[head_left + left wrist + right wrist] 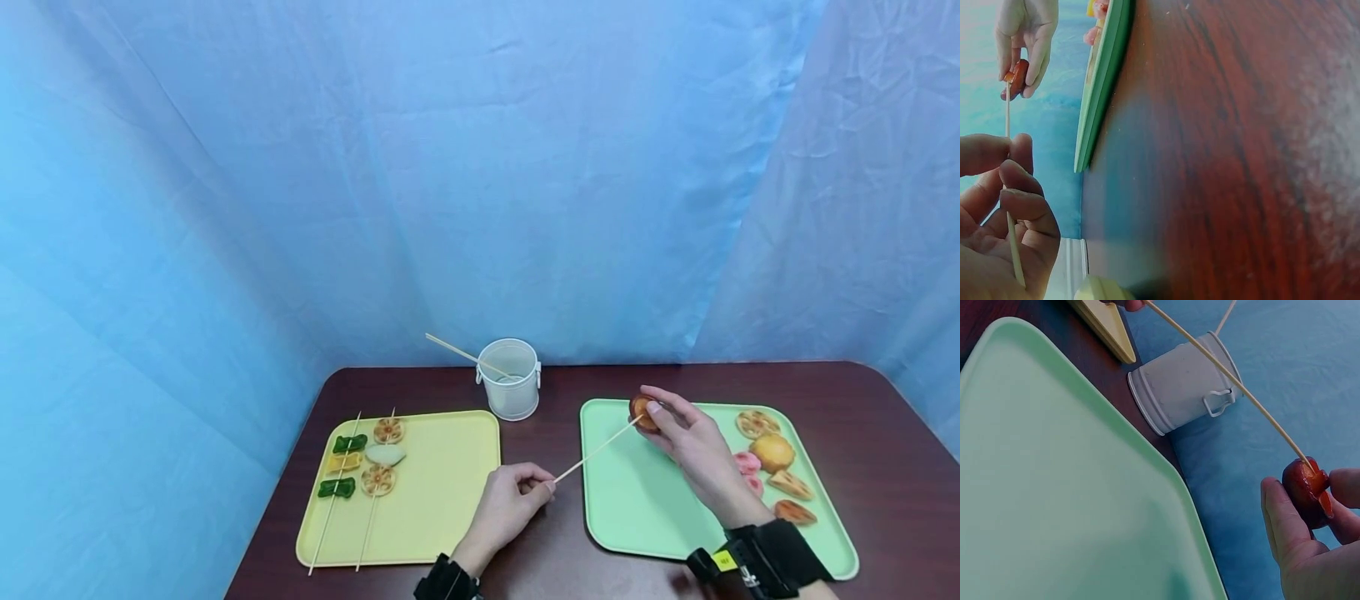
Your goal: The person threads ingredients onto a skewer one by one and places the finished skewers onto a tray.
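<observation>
My left hand (504, 507) pinches a thin wooden skewer (596, 454) near its lower end, between the two trays. The skewer slants up to the right. Over the green tray, my right hand (697, 454) holds a glossy reddish-brown food piece (1307, 494) with an orange cut face, between thumb and fingers. The skewer's tip meets this piece at its orange part; how deep it goes is hidden. On the yellow tray (450, 492) lie two loaded skewers, one with green pieces (337, 487) and a yellow piece (345, 462), the other with lotus root slices (378, 481) and a pale piece (386, 455).
The green tray (626, 517) carries a lotus root slice (757, 424), a round yellow-brown piece (772, 452), pink pieces (746, 463) and browned wedges (791, 485) on its right side. A white metal bucket (512, 400) with a skewer (450, 346) stands behind, between the trays.
</observation>
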The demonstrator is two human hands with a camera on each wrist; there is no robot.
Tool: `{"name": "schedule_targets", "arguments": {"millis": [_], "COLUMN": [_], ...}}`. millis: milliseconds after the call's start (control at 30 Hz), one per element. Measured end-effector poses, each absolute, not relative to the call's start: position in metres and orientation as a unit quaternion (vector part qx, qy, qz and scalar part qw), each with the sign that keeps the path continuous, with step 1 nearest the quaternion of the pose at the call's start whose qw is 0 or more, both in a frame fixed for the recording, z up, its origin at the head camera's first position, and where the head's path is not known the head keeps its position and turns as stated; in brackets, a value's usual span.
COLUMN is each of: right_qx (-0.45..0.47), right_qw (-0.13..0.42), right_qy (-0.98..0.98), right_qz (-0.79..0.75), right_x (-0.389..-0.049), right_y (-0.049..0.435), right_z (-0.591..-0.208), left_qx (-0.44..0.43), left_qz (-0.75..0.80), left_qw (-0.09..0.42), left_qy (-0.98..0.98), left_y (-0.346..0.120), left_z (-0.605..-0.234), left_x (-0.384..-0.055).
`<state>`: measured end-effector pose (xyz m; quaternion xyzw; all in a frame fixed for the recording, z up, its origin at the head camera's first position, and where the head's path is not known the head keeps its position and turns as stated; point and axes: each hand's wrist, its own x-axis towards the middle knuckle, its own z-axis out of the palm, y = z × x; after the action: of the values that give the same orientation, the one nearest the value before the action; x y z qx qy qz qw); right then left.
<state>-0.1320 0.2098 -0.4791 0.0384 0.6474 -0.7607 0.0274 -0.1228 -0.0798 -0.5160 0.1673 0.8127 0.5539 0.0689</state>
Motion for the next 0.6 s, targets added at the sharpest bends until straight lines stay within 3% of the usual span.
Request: {"name": "schedule_targets", "arguments": {"millis": [600], "right_qx": [0.058], "right_qw": [0.022], "right_qy": [0.683], "right_qz": [-0.728], "right_x": [-0.1341], "right_y": [0.2108], "right_z": [-0.4855], "left_qx": [0.144], "left_qz": [0.537], "left_qw": [0.074], "left_qy": [0.828], "left_y": [-0.0802], "left_z": [-0.5089], "left_x": [-0.1224]}}
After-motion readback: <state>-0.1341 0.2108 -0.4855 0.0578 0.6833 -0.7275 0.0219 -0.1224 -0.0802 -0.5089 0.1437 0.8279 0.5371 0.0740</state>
